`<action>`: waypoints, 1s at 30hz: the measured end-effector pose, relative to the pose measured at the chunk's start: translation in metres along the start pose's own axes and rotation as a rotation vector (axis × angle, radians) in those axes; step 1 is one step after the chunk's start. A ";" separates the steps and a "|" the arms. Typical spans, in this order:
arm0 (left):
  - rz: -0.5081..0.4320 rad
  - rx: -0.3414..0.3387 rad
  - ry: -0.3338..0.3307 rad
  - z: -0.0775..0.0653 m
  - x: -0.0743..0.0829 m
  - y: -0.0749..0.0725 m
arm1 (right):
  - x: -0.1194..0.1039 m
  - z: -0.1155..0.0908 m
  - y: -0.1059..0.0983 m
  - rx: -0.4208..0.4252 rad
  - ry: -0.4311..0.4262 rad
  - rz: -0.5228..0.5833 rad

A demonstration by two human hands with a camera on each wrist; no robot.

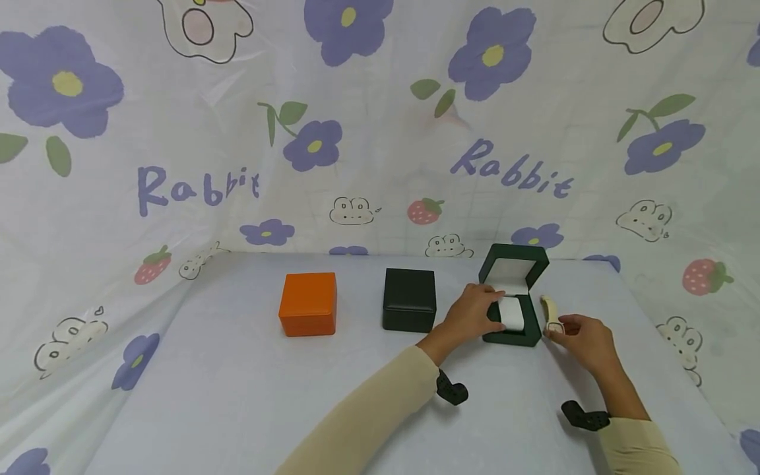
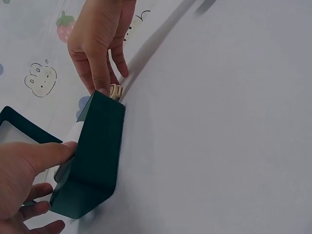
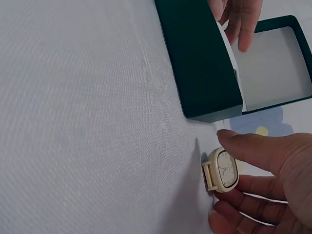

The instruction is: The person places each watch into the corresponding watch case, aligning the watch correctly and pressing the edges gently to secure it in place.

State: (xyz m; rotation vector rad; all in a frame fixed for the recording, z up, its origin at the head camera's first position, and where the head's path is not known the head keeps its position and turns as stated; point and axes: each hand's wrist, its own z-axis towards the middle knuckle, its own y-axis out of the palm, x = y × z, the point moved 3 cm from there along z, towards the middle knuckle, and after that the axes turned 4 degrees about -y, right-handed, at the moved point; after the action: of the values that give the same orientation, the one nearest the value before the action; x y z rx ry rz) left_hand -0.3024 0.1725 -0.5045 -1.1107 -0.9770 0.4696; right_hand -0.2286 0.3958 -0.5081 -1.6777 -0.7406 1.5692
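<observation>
A dark green watch box (image 1: 513, 338) stands at the right with its lid raised. Inside it sits a white watch cushion (image 1: 512, 314), which my left hand (image 1: 471, 310) pinches between thumb and fingers at its ends. Just right of the box, a cream wristwatch (image 1: 551, 311) lies on the table, its strap stretching toward the back. My right hand (image 1: 586, 338) holds the watch near its case, thumb on one side and fingers on the other. In the right wrist view, the rounded square watch case (image 3: 225, 170) stands on edge, dial toward the palm.
An orange box (image 1: 308, 303) and a black box (image 1: 409, 300), both with lids down, stand in a row left of the green one. A white cloth covers the table (image 1: 249, 396). Behind hangs a curtain (image 1: 380, 152) printed with flowers and rabbits.
</observation>
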 end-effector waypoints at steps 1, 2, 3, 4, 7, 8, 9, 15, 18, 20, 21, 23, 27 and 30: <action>0.016 -0.004 -0.007 0.001 0.001 0.001 | 0.000 0.000 0.000 0.001 -0.007 -0.003; 0.031 -0.007 -0.013 0.001 0.002 0.001 | -0.001 0.000 0.000 -0.002 -0.011 -0.004; 0.046 -0.009 -0.016 0.001 0.003 0.001 | -0.001 0.000 -0.001 -0.004 -0.015 -0.007; 0.059 -0.012 -0.022 0.002 0.004 0.001 | -0.002 -0.001 -0.001 -0.006 -0.020 -0.009; 0.100 -0.011 -0.027 0.002 0.007 -0.001 | -0.002 -0.001 -0.002 -0.010 -0.031 -0.015; 0.112 -0.011 -0.027 0.002 0.009 -0.002 | -0.002 -0.001 -0.002 -0.011 -0.032 -0.017; 0.125 -0.010 -0.027 0.002 0.010 -0.003 | -0.002 -0.001 -0.002 -0.010 -0.033 -0.020; 0.199 0.007 -0.026 0.002 0.016 -0.004 | -0.004 -0.001 -0.001 -0.009 -0.015 -0.020; 0.219 0.020 -0.021 0.004 0.018 -0.003 | -0.004 -0.001 -0.001 -0.010 -0.009 -0.020; 0.229 0.026 -0.020 0.005 0.019 -0.001 | -0.003 -0.001 -0.001 -0.012 -0.007 -0.023; 0.236 0.028 -0.020 0.006 0.020 0.000 | -0.003 -0.001 -0.001 -0.015 -0.004 -0.024; 0.241 0.025 -0.027 0.007 0.021 0.000 | -0.002 -0.001 -0.001 -0.019 0.003 -0.025; 0.248 0.009 -0.045 0.008 0.022 0.000 | -0.001 0.000 0.000 -0.019 0.013 -0.024; 0.233 -0.004 -0.066 0.008 0.021 0.000 | -0.002 0.000 0.001 -0.010 0.014 -0.020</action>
State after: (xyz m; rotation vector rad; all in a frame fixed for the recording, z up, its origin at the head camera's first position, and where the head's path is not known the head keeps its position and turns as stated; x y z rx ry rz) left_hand -0.2985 0.1928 -0.4949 -1.2251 -0.9095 0.6971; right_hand -0.2286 0.3940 -0.5080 -1.6820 -0.7576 1.5402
